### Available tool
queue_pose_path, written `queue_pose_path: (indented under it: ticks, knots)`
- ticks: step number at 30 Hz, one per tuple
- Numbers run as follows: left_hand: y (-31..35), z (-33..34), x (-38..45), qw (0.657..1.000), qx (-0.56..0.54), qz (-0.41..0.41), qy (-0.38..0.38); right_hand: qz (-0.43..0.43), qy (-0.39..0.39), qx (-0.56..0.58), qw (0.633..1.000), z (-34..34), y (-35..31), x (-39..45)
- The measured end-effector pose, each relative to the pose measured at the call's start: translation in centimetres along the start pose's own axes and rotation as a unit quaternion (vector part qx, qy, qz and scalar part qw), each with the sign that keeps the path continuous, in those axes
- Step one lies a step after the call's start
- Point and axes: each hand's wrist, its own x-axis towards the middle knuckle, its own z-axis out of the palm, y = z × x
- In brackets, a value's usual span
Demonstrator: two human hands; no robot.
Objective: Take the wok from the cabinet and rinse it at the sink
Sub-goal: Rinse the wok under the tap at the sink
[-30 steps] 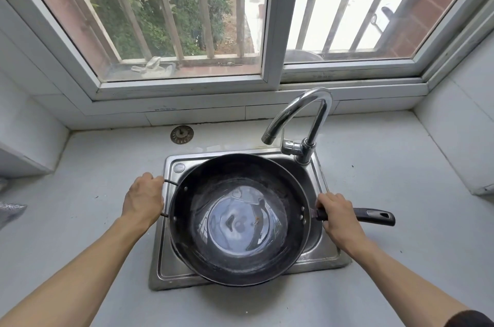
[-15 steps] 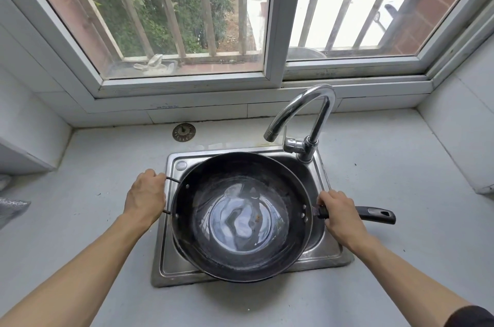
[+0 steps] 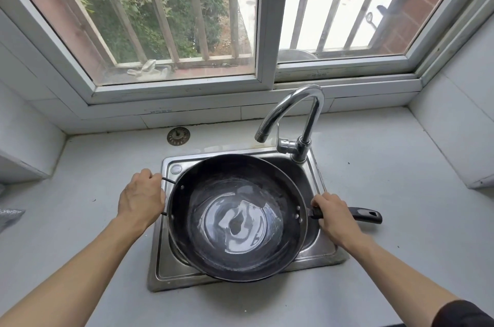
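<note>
Left hand (image 3: 141, 198) is gripping the small loop and right hand (image 3: 334, 215) is gripping the long handle (image 3: 365, 215), holding the wok (image 3: 236, 217) over the sink (image 3: 171, 272) so the water inside is probably swishing it clean.
</note>
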Motion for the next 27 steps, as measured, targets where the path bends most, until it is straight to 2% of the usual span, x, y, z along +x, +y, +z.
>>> queue_pose_path:
  ticks: [11, 19, 23, 27]
  knots:
    - [0.5, -1.1, -0.4, 0.999, 0.048, -0.002, 0.002, -0.003, -0.045, 0.018, 0.999, -0.8, -0.2, 0.3]
    - [1.2, -1.5, 0.5, 0.998, 0.023, 0.020, 0.052, -0.082, 0.081, 0.149, 0.982, -4.5, -5.2, 4.7]
    - [2.4, -1.7, 1.0, 0.996, -0.023, 0.045, 0.068, -0.113, 0.086, 0.172, 0.975, -6.2, -8.1, 8.1]
    - [3.8, -1.9, 1.5, 0.992, -0.068, 0.080, 0.072, -0.103, 0.067, 0.147, 0.981, -6.5, -9.4, 10.9]
